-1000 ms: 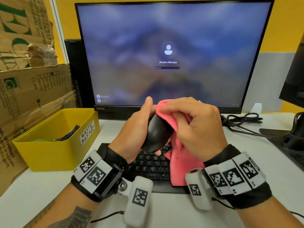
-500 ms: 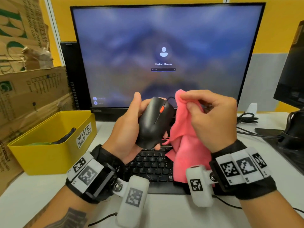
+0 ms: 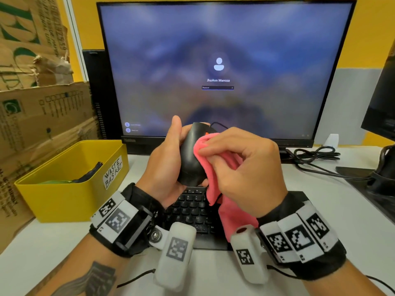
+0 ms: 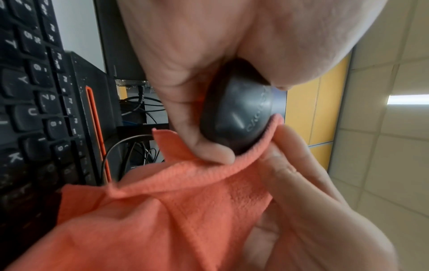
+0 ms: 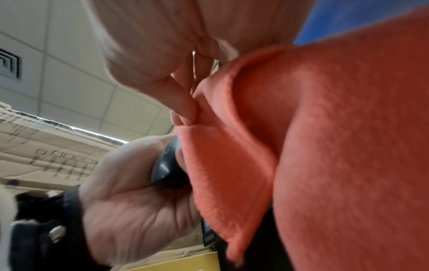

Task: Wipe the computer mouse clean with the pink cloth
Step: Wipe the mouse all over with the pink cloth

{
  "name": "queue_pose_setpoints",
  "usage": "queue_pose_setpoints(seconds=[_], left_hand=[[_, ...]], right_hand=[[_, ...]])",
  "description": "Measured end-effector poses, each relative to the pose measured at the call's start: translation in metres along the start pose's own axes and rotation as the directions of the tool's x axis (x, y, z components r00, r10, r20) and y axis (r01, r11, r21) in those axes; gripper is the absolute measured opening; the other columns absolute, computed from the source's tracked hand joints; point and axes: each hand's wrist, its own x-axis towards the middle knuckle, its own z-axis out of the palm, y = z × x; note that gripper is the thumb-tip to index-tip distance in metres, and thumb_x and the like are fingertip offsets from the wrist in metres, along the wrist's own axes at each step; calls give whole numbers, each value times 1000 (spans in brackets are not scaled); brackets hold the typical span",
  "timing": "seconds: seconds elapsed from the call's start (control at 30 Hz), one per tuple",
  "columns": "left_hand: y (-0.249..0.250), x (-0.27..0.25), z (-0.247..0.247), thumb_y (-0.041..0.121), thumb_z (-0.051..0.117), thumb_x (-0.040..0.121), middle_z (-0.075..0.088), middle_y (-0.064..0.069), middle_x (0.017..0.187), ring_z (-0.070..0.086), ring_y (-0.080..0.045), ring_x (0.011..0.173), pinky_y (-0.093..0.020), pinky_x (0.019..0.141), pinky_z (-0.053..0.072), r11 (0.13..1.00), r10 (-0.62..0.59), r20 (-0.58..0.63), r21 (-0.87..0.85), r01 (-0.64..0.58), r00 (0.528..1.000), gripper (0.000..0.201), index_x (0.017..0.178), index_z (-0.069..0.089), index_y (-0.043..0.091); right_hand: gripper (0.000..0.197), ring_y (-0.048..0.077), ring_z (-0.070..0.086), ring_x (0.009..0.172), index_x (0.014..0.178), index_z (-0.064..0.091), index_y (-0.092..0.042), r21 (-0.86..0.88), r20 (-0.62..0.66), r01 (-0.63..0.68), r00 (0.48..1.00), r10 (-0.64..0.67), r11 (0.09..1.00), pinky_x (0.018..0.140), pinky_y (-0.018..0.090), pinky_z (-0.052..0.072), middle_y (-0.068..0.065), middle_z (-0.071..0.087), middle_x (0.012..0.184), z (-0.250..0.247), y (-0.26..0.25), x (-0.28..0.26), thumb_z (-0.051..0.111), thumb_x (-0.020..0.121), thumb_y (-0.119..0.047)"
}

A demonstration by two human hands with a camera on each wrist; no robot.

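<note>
A black computer mouse [image 3: 189,159] [image 4: 234,117] [image 5: 166,170] is held upright above the keyboard in my left hand [image 3: 168,159] [image 4: 197,95] [image 5: 130,194], thumb on its left side and fingers behind. My right hand [image 3: 239,165] [image 4: 308,198] [image 5: 160,55] grips the pink cloth [image 3: 215,167] [image 4: 167,210] [image 5: 325,146] and presses a fold of it against the mouse's right side. The rest of the cloth hangs down over the keyboard. The mouse's orange wheel just shows above the cloth.
A black keyboard [image 3: 190,212] [image 4: 30,95] lies under the hands, in front of a lit monitor [image 3: 222,69]. A yellow waste basket [image 3: 72,184] stands at the left beside cardboard boxes [image 3: 40,116]. Cables [image 3: 316,157] and a second monitor's stand [image 3: 382,174] are at the right.
The right hand, which had drawn the cloth away to the right of the mouse, has brought it back against the mouse's right side. The left hand has kept its hold.
</note>
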Motion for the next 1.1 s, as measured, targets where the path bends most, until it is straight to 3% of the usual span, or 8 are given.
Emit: queue_pose_setpoints(seconds=[0.17,0.47,0.57,0.7,0.83,0.97,1.03,1.1], left_hand=[[-4,-1,6,62,31,107,71,-15,89,64,-26,59,-29,50,50,999,-3,66,34,1,998,62,125,74,21],[-3,6,-2,53,40,108,75,-9,95,72,-21,78,-30,62,59,989,18,-73,-147,-29,997,52,120,72,14],[-2,11,-3,46,47,108,77,-14,107,75,-26,95,-37,81,64,963,-23,-105,-268,-6,994,48,118,73,8],[3,17,5,37,54,105,66,-15,124,62,-28,119,-43,110,49,931,-61,-12,-362,52,998,40,129,66,9],[7,19,13,43,36,110,75,-21,98,77,-32,87,-38,77,65,901,-141,86,-403,164,986,56,106,71,-1],[10,24,12,48,28,110,74,-20,80,78,-30,68,-36,59,66,856,-177,190,-455,246,966,75,83,75,-4],[11,26,11,47,25,111,75,-18,75,78,-29,64,-36,56,65,848,-171,209,-466,251,963,82,71,78,-3],[9,29,10,46,26,110,77,-18,87,79,-30,76,-39,73,65,838,-179,191,-485,251,965,77,79,79,1]], right_hand=[[12,12,75,84,82,83,-15,-10,-126,-113,986,111,994,81,42,60,-5,78,87,-13,10,10,80,86,-4],[20,10,76,94,82,82,-13,28,-13,-92,996,93,995,86,38,61,-5,78,92,8,-4,-1,78,82,6],[22,11,76,91,82,81,-15,110,-27,-120,992,124,987,84,30,60,-5,78,90,7,-9,3,78,84,6],[22,11,76,88,89,79,-18,107,-149,-109,981,124,988,82,31,62,-5,78,90,3,-7,14,77,85,4],[26,9,77,94,103,78,-18,119,-101,-153,981,165,981,92,35,60,-8,80,95,12,-6,14,79,84,-1],[24,13,72,109,95,84,-16,-34,-33,24,999,-25,999,103,30,54,-4,80,106,18,2,6,82,77,-2],[23,13,70,116,94,85,-16,-49,-6,38,999,-39,998,106,27,51,-3,80,111,13,8,7,85,76,-2],[23,9,70,117,95,85,-18,-30,9,-28,1000,28,999,107,28,51,-6,80,113,7,13,7,87,76,-5]])
